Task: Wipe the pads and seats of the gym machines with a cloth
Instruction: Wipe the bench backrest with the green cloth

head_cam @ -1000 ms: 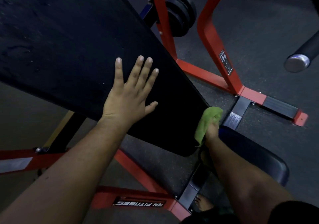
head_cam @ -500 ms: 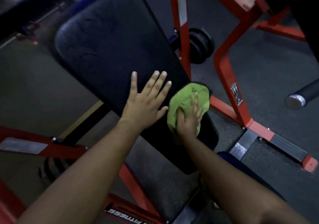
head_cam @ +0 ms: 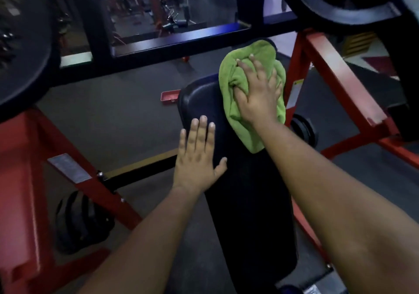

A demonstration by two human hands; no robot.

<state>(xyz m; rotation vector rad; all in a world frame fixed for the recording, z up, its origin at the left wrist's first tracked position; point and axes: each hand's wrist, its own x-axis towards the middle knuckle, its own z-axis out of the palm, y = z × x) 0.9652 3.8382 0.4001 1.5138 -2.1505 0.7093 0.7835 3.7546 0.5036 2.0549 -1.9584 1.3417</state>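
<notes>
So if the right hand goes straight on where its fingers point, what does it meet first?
Probably the dark crossbar, just past the pad's top end; depth is unclear. The right hand presses the green cloth.

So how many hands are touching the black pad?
2. The left hand lies flat on the black pad's left edge. The right hand presses the green cloth against the pad's top end.

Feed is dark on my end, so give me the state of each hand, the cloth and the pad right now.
Left hand: open, flat on the pad's left edge.
Right hand: fingers spread, pressing the cloth.
Green cloth: bunched, on the pad's upper right.
Black back pad: inclined, mostly uncovered.
</notes>
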